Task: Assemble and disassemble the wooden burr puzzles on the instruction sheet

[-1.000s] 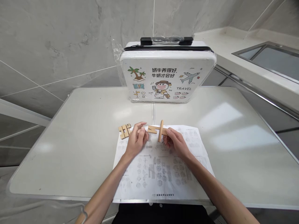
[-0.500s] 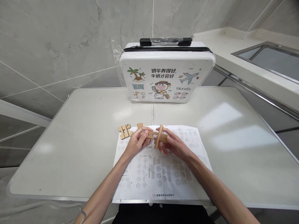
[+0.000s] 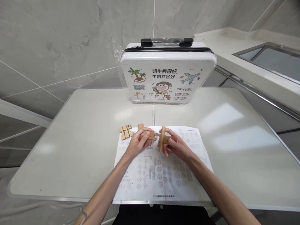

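Note:
My left hand is closed on a notched wooden puzzle piece, pinched between thumb and fingers. Opposite it, my right hand grips a pair of crossed wooden puzzle pieces, one standing across the other. The tips of the two hands' pieces lie very close together; whether they touch I cannot tell. Just beyond my left hand, the end of another wooden piece shows, partly hidden by the fingers. To its left lie several notched wooden pieces side by side, one bearing a dark mark.
Beneath my hands a printed instruction sheet with small diagrams is spread on the pale folding table. A white cartoon suitcase in clear plastic stands at the table's back. On the right is a counter with an inset glass-like panel.
My right hand has shifted slightly right with the crossed pieces, so the upright piece has moved away from my left hand's piece and more of that piece's notched end shows. My left hand stays put.

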Demonstrator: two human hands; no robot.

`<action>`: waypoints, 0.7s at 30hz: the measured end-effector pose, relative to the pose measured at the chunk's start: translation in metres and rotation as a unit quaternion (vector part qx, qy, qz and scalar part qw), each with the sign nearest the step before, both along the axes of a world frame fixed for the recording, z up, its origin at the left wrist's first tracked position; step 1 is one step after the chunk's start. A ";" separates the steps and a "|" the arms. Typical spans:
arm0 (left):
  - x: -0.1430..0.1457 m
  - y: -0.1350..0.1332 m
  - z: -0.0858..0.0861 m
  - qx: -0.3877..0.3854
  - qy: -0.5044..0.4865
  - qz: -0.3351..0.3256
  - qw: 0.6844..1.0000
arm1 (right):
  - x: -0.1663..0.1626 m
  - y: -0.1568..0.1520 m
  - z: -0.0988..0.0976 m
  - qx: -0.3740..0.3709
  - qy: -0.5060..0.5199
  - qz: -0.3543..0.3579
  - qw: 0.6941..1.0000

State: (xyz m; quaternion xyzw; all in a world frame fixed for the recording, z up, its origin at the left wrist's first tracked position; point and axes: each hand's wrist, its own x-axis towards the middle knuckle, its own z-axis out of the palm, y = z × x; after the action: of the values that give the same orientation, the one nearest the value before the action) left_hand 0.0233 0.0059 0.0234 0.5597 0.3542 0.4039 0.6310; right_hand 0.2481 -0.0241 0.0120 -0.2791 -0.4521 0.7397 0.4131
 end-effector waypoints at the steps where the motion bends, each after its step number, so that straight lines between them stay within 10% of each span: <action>1: 0.000 0.000 0.000 0.000 0.000 0.001 1.000 | 0.000 0.000 -0.001 0.002 0.001 0.000 1.000; 21: 0.001 0.001 0.000 -0.002 -0.011 0.015 1.000 | 0.003 -0.003 -0.001 -0.058 0.011 0.000 0.998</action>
State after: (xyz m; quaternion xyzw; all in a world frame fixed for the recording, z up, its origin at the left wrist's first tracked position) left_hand 0.0247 0.0072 0.0237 0.5483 0.3565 0.4191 0.6298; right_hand 0.2508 -0.0273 0.0114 -0.2947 -0.4041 0.7673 0.4015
